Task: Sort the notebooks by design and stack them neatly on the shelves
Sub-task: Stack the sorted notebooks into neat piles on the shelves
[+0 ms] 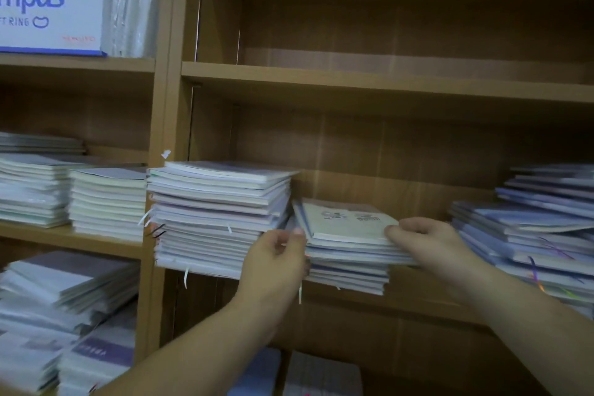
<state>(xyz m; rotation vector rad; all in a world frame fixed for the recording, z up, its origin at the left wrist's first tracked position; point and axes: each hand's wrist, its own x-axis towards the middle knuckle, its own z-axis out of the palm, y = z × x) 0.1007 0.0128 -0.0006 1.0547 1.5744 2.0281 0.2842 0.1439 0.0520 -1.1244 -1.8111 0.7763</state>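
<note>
Reaching in from 6 o'clock, the left hand (276, 254) has its grip curled on the 9 o'clock edge of the stack (347, 255) on the shelf (418, 305); the right hand (427, 244) pinches its 3 o'clock edge, thumb on top

You're facing a wooden shelving unit (160, 106). On the right bay's middle shelf (418, 304) you have a tall notebook stack (218, 215) at the left, a low stack (347, 267) just beside it, and a slumped pile (530, 235) well apart at the right. In the left bay, a pale stack (106, 202) sits beside a wider stack (32, 190), with a Campus box (48, 6) on the shelf above
</note>
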